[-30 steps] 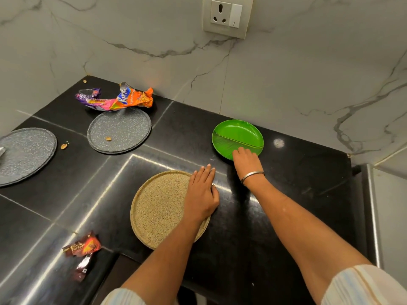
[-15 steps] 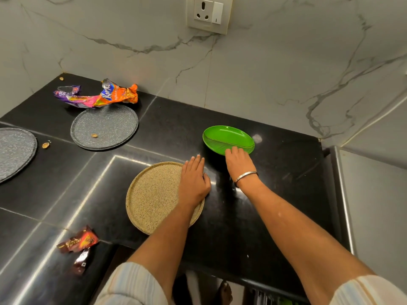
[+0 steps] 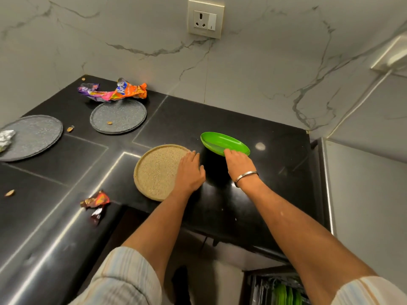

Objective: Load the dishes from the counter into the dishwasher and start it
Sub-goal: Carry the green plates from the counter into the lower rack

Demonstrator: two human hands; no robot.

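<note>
The person's right hand is pinching the near rim of the green plate, thumb on top, and the plate is tipping up with its far edge raised off the black counter. The left hand is lying flat, fingers together and extended, on the right side of the tan plate, just left of the right hand. Beyond the left hand two grey plates are waiting, with crumpled wrappers behind them. Below the right forearm, the dishwasher rack is showing something green already slotted in. To do this well, I'd say the right hand needs a firmer hold under the rim before carrying; the left should be curling under the tan plate's edge rather than pressing down on it.
</note>
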